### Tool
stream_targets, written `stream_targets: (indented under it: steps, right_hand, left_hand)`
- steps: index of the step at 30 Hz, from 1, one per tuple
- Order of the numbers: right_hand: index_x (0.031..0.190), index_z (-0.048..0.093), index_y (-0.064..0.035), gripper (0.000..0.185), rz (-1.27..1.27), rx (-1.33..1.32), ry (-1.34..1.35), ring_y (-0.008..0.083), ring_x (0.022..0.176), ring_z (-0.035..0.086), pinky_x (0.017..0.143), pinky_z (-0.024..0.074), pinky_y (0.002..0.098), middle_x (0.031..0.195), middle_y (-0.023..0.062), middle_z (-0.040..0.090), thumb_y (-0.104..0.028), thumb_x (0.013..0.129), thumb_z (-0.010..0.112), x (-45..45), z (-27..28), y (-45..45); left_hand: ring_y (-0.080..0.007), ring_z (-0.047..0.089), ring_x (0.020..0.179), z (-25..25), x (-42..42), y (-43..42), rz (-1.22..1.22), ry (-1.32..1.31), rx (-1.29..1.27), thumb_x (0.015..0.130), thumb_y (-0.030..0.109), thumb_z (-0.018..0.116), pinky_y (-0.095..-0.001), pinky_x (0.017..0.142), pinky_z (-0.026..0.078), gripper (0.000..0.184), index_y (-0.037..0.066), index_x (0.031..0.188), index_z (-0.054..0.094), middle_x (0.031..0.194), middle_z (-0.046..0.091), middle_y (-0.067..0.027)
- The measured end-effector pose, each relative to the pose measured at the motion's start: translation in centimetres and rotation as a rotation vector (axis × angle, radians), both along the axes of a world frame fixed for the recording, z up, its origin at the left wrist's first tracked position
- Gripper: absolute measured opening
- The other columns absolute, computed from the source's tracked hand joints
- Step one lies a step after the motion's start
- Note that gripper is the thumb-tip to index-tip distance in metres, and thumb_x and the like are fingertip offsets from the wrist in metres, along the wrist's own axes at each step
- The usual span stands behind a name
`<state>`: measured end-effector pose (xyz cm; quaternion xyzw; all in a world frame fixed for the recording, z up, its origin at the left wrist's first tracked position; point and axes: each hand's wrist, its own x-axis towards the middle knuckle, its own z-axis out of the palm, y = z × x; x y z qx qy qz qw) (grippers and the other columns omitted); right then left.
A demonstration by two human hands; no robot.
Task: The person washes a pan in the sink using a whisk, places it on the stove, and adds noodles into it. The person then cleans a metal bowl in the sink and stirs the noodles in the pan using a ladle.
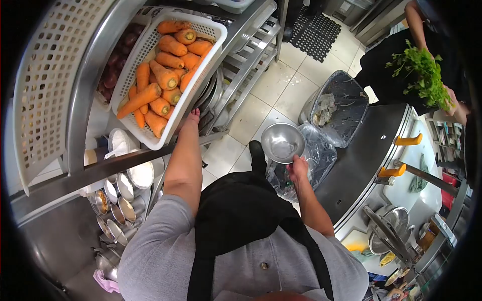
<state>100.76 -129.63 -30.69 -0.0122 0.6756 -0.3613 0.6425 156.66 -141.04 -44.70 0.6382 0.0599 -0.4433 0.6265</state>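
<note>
Left arm extended to far left, left hand partly hidden; right forearm angled inward, nearer, right hand gripping, fingers curled.

Two bare hands, a left hand and a right hand, showed, with one metal bowl between the rack and the counter. One white basket on the left held more than a dozen carrots, too overlapped for an exact count. At near left stood at least six small containers, and one pink cloth. Far away lay one black mat. On the right were one bin, two yellow-orange handles, one green cloth, one co-worker and one leafy bunch.
</note>
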Motion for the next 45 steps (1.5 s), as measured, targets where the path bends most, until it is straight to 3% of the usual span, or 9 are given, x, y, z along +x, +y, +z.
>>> stream_targets:
  steps: [3,8,10,16,22,26,35,41,45]
  right_hand:
    - [0.090,0.055,-0.0065,0.003,0.002,-0.048,0.016,0.0144,0.060,0.058,0.046,0.0476,0.0263,0.080,0.0050,0.062,-0.009,0.091,0.054,-0.4,-0.7,-0.8]
    - [0.092,0.059,-0.0056,0.007,0.171,-0.167,0.136,0.0123,0.060,0.057,0.050,0.0463,0.0288,0.075,0.0025,0.062,-0.010,0.090,0.054,-0.9,0.7,-2.6]
    - [0.091,0.060,-0.0056,0.008,0.173,-0.233,0.167,0.0115,0.060,0.057,0.050,0.0457,0.0292,0.075,0.0023,0.063,-0.010,0.090,0.054,-1.4,0.5,-3.3]
    - [0.081,0.060,-0.0074,0.007,-0.008,-0.411,0.134,0.0097,0.053,0.053,0.046,0.0414,0.0264,0.070,0.0009,0.061,-0.008,0.088,0.059,-4.9,2.7,-6.2]
    - [0.061,0.036,-0.0107,0.032,0.041,-0.745,0.982,0.0037,0.055,0.035,0.046,0.0296,0.0262,0.057,-0.0070,0.037,-0.007,0.080,0.061,-12.0,10.3,-9.0]
    - [0.061,0.034,-0.0052,0.032,0.187,-0.767,1.248,0.0079,0.052,0.034,0.046,0.0316,0.0315,0.053,0.0007,0.037,-0.010,0.079,0.060,-12.6,17.9,-12.4]
    - [0.068,0.057,-0.0022,0.025,0.552,-1.039,0.901,0.0126,0.053,0.048,0.049,0.0403,0.0348,0.057,0.0050,0.052,-0.021,0.083,0.065,3.9,14.4,-19.9]
    - [0.081,0.058,-0.0042,0.025,0.665,-0.688,-0.047,0.0147,0.061,0.057,0.051,0.0503,0.0329,0.074,0.0036,0.057,-0.027,0.088,0.065,23.0,10.5,-19.2]
    - [0.088,0.061,-0.0031,0.031,0.866,-1.009,0.360,0.0228,0.075,0.067,0.068,0.0520,0.0341,0.081,0.0090,0.065,-0.033,0.088,0.068,21.3,15.0,-17.3]
  left_hand:
    - [-0.0277,0.044,0.128,-0.2,-0.1,-0.7,-0.084,-0.054,-0.059,0.100,0.035,0.049,-0.0439,0.104,0.046,0.053,0.007,0.144,0.039,0.145,0.042,-0.0124]
    - [-0.0331,0.048,0.131,11.5,-10.1,2.1,-0.668,-1.022,0.493,0.098,0.033,0.057,-0.0406,0.112,0.039,0.057,-0.002,0.140,0.043,0.142,0.051,-0.0178]
    - [-0.0338,0.058,0.117,0.6,0.3,1.8,-0.006,0.110,-0.300,0.102,0.014,0.042,-0.0518,0.102,0.050,0.023,0.000,0.117,0.053,0.132,0.056,-0.0194]
    - [-0.0328,0.064,0.098,16.2,-11.5,4.6,0.051,0.232,-0.159,0.091,0.002,0.050,-0.0443,0.089,0.058,0.016,-0.001,0.104,0.057,0.109,0.064,-0.0167]
    - [-0.0244,0.065,0.073,24.0,-19.0,6.2,-0.391,-0.053,0.086,0.079,0.001,0.059,-0.0352,0.055,0.050,0.012,0.000,0.092,0.059,0.086,0.065,-0.0109]
    - [-0.0221,0.067,0.075,24.3,-23.3,8.9,-0.495,-0.157,0.032,0.078,0.000,0.059,-0.0347,0.063,0.054,0.021,-0.005,0.097,0.066,0.093,0.070,-0.0127]
    - [-0.0196,0.065,0.069,21.0,-25.0,13.2,-1.065,-0.241,0.257,0.076,0.005,0.059,-0.0354,0.056,0.050,0.031,-0.004,0.105,0.067,0.085,0.069,-0.0123]
    - [-0.0218,0.066,0.069,20.7,-23.7,14.5,-1.079,-0.299,0.331,0.077,0.005,0.059,-0.0367,0.054,0.051,0.033,-0.007,0.106,0.065,0.084,0.068,-0.0147]
    - [-0.0235,0.067,0.072,19.6,-22.6,15.7,-0.952,-0.229,0.151,0.077,0.005,0.058,-0.0379,0.056,0.054,0.032,-0.007,0.107,0.063,0.087,0.068,-0.0144]
